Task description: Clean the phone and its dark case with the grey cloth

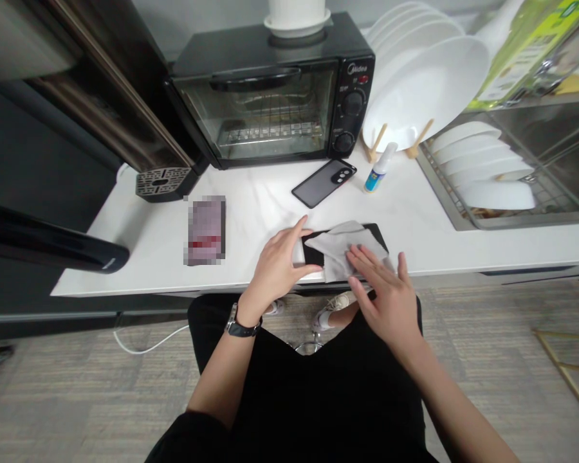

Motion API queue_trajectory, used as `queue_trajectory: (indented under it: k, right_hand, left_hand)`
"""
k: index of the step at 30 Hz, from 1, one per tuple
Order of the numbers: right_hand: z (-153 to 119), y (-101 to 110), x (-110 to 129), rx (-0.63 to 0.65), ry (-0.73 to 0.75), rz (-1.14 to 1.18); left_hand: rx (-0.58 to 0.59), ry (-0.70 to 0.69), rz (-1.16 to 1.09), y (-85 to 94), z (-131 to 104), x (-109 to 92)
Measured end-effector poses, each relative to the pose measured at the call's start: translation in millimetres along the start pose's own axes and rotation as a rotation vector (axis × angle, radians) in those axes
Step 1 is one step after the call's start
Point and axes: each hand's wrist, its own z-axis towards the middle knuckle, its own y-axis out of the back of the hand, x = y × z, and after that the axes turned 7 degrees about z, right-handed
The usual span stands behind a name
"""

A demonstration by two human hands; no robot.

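A black phone lies flat near the counter's front edge, partly covered by a grey cloth with a zigzag edge. My left hand, wearing a watch, reaches around the phone's left end, with the thumb at the near edge and fingers at the far edge. On the cloth's right part rest the outstretched fingertips of my right hand, its thumb spread apart. Behind them is a phone case with camera cutouts. A small spray bottle stands to the right of the case.
A blurred-out purple-grey item lies on the counter at left, near a dark machine with a drip tray. A toaster oven stands behind. White plates and a sink rack of bowls are at right.
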Motion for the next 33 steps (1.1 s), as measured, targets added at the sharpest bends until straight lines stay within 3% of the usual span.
queue_trajectory:
  k: [5,8,11,15,20,28,33]
  right_hand:
    - [21,3,-27,-0.108,-0.069,-0.083]
    - [40,-5,-30,-0.146,-0.105,-0.135]
    - [55,-23,-13,-0.13,-0.077,-0.148]
    - [59,-47,28,-0.016,0.024,-0.06]
    - [39,-46,54,0.087,0.105,0.062]
    - [2,-5,9,0.041,0.075,-0.001]
    - [10,5,-20,-0.054,-0.013,-0.094]
  left_hand:
    - [0.022,0.0,0.007,2.1,2,0]
    - [0.024,-0.013,0.01,1.9,2,0]
    - [0.018,-0.008,0.008,0.8,1,1]
    - [-0.005,0.007,0.013,-1.6,-2,3]
    - [0.025,-0.023,0.059,-3.0,-6,6]
    - [0.012,0.003,0.055,-1.2,-3,1]
    - [0.006,-0.028,0.018,0.3,-2,0]
